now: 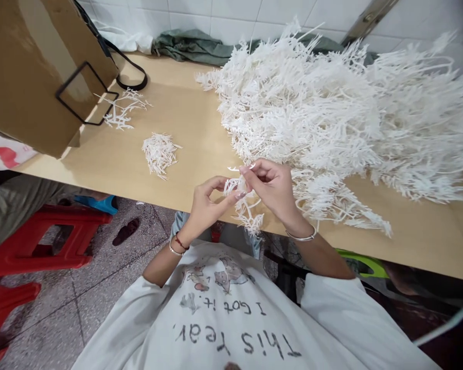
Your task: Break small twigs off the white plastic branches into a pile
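Head view: white branched piece (250,222), spindly, bushy toward bottom.

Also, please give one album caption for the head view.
Left hand and right hand hold a branching white sprig near a large tangled heap of sprigs.

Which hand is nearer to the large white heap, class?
Right. The right hand is by the front-left edge of the large heap; the left hand is farther left.
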Motion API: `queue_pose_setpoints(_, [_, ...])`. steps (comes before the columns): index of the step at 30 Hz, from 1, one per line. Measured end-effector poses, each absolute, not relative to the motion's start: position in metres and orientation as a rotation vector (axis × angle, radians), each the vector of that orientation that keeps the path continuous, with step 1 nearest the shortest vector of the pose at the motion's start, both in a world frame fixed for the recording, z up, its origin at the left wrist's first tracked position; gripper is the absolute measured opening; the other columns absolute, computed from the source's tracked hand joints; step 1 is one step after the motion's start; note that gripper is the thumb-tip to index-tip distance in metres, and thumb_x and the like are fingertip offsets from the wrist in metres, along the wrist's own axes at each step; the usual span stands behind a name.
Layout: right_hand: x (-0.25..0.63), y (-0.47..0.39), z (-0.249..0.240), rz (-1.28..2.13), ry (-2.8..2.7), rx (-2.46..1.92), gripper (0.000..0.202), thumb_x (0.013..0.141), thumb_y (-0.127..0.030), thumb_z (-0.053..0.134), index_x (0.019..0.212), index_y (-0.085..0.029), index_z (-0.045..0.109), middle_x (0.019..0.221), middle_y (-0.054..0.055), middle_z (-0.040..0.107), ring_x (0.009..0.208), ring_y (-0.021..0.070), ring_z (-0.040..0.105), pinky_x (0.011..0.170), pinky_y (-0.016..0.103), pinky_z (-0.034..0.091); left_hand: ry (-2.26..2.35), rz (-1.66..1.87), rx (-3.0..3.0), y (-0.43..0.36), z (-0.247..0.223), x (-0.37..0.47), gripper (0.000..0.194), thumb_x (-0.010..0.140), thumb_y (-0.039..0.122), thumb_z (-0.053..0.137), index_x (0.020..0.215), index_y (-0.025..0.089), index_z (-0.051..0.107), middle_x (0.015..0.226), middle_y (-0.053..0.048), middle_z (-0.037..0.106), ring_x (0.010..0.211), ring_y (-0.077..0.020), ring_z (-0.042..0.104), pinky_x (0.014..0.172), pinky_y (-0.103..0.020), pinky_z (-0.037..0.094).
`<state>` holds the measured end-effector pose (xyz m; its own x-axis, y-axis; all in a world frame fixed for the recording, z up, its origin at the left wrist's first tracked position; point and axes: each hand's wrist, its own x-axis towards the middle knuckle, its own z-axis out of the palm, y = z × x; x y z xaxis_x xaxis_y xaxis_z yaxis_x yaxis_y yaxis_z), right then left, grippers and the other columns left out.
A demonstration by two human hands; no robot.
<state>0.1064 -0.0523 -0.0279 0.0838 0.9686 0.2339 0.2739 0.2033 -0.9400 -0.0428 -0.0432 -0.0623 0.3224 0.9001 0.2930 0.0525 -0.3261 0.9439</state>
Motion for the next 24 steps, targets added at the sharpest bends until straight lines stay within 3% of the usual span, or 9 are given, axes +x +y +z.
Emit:
queue_pose_setpoints(7, [0.105,-0.058,-0.031,0.783,-1.443,-1.32,0.029,0.081,-0.042,0.061,0.067,-0.017,0.057,0.048,-0.004,0.049,0.042,0.006,0.041,0.043,0.022,0.029,0.857,1.105,1.693,-0.037,-0.066,-0.038,0.031,0.092,0.037,0.041,0.071,0.016,0.053,0.067,-0.001,0.051,0.064,-0.0111,0.046,0.063,-0.026,0.037])
queue_pose_setpoints(10, [0.112,-0.065,-0.025,0.753,-1.631,-1.436,0.024,0.081,-0.04,0.061,0.077,-0.017,0.062,0.053,-0.004,0.047,0.047,0.0067,0.04,0.045,0.022,0.029,0.816,1.091,1.673,-0.03,-0.069,-0.041,0.03,0.091,0.039,0.043,0.073,0.017,0.053,0.071,-0.001,0.054,0.069,-0.0118,0.051,0.067,-0.025,0.04])
queue_pose_setpoints(15, [0.121,-0.069,-0.01,0.691,-1.903,-1.54,0.028,0.083,-0.037,0.06,0.065,-0.016,0.057,0.053,-0.004,0.044,0.046,0.0058,0.035,0.046,0.023,0.024,0.78,1.074,1.63,-0.023,-0.069,-0.041,0.027,0.089,0.041,0.047,0.077,0.018,0.055,0.071,0.0,0.056,0.069,-0.0104,0.054,0.067,-0.023,0.042])
queue_pose_setpoints(24, [0.12,-0.043,-0.026,1.202,-1.661,-1.241,0.042,0.084,-0.052,0.051,0.062,-0.016,0.055,0.049,-0.007,0.033,0.043,0.0052,0.028,0.042,0.023,0.02,0.74,1.085,1.593,-0.022,-0.067,-0.03,0.036,0.092,0.042,0.04,0.068,0.018,0.05,0.061,0.002,0.045,0.058,-0.0092,0.042,0.058,-0.025,0.034])
